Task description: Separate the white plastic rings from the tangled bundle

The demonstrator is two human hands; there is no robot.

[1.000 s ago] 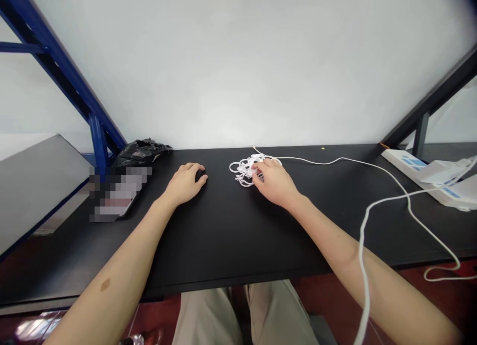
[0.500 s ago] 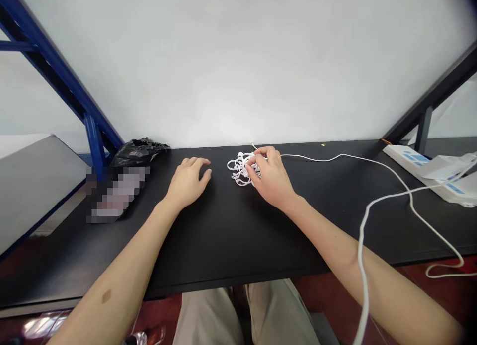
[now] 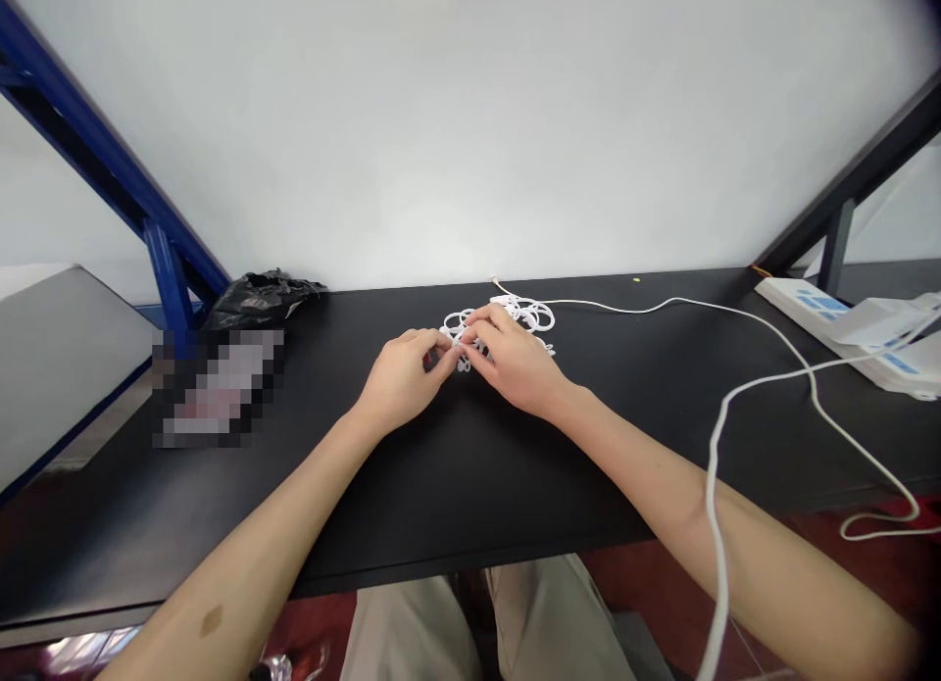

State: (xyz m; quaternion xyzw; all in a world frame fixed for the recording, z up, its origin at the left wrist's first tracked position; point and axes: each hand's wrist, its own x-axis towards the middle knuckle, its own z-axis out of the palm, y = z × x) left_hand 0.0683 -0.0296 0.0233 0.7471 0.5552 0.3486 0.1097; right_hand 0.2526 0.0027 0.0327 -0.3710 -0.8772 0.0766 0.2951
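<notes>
A loose tangle of thin white cord [image 3: 542, 316] lies on the black tabletop [image 3: 470, 465] near the wall, its loops showing on both sides of my fingers. My left hand [image 3: 407, 375] reaches in from the left, thumb and fingertips pinched on a piece of the cord. Close against it, almost tip to tip, my right hand [image 3: 515, 361] pinches the same tangle from the right and covers part of it. Small white loops hang below the fingertips. The exact piece between the fingers is too small to make out.
A long white cable [image 3: 724, 446] runs from the right across my right forearm. Flat white boxes or packages [image 3: 845, 323] with blue print lie at the right. At the left are a crumpled black plastic bag [image 3: 265, 294], a pixelated object [image 3: 221, 387] and a blue metal frame [image 3: 166, 269].
My left hand has moved right from bare tabletop and now pinches the cord. My right hand has shifted slightly left, and the tangle is spread wider, with loops now right of that hand.
</notes>
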